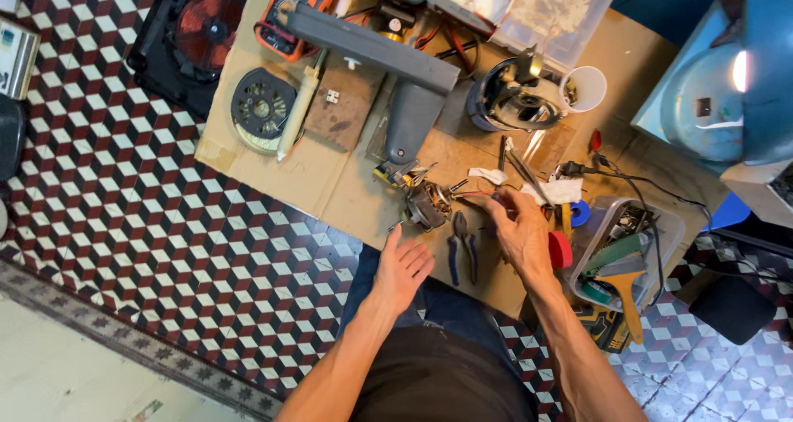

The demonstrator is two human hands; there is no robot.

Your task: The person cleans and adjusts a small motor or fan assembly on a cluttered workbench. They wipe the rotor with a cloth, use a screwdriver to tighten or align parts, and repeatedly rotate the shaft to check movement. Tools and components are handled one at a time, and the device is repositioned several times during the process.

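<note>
Head view of a cardboard-covered desk point(273, 178) above a floor of red, black and white cube-pattern tiles point(124, 199). The left hand point(402, 267) hovers open at the near edge of the desk, palm up, fingers point(420, 261) spread and holding nothing. Just beyond its fingertips lies a small electric motor with copper windings and loose coloured wires point(426, 205). The right hand point(519, 230) is raised over the desk, its fingers curled together, apparently pinching a thin wire lead from the motor, though the view is too small to be sure. Between the two hands, touching neither, lie blue-handled pliers point(461, 248). Just right of the right hand's fingers sit a red roll of tape point(562, 249) and a blue roll of tape point(581, 213); beyond these stands a clear plastic tray of tools point(661, 228) holding a wooden-handled brush point(628, 294). Farther from the fingers lie a grey metal bracket point(388, 67), an orange multimeter point(293, 13) and a white plastic cup point(583, 88).
</note>
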